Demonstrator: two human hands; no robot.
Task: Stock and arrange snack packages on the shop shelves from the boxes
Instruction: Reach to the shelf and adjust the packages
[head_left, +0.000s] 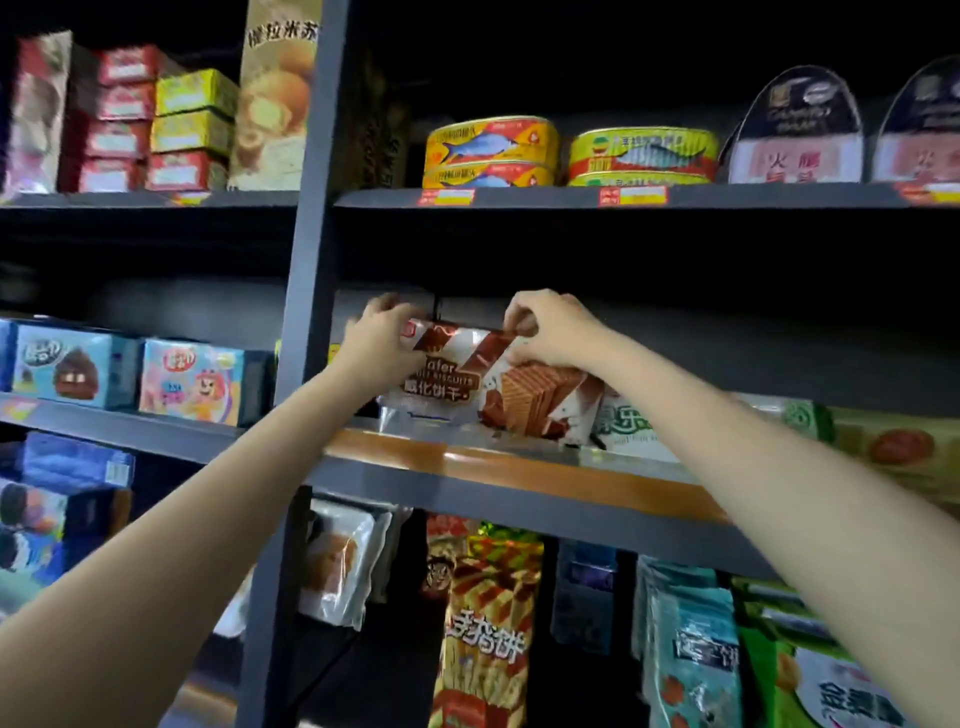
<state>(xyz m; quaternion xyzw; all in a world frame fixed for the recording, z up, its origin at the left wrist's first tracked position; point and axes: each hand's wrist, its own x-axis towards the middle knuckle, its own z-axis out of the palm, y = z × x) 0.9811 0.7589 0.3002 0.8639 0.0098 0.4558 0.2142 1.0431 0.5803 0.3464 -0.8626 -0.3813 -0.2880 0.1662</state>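
A brown and white wafer biscuit pack (467, 387) stands upright at the left end of the middle shelf (519, 480), just right of the grey upright post. My left hand (376, 343) grips its top left corner with curled fingers. My right hand (550, 327) pinches the pack's top edge near the middle. A green and white pack (621, 431) lies on the shelf right beside it, partly hidden by my right forearm.
Fish tins (491, 150) and ham tins (795, 130) fill the shelf above. Hanging snack bags (485, 623) sit below. The left bay holds cartoon boxes (192, 379) and red and yellow boxes (192, 119). A grey post (306, 260) divides the bays.
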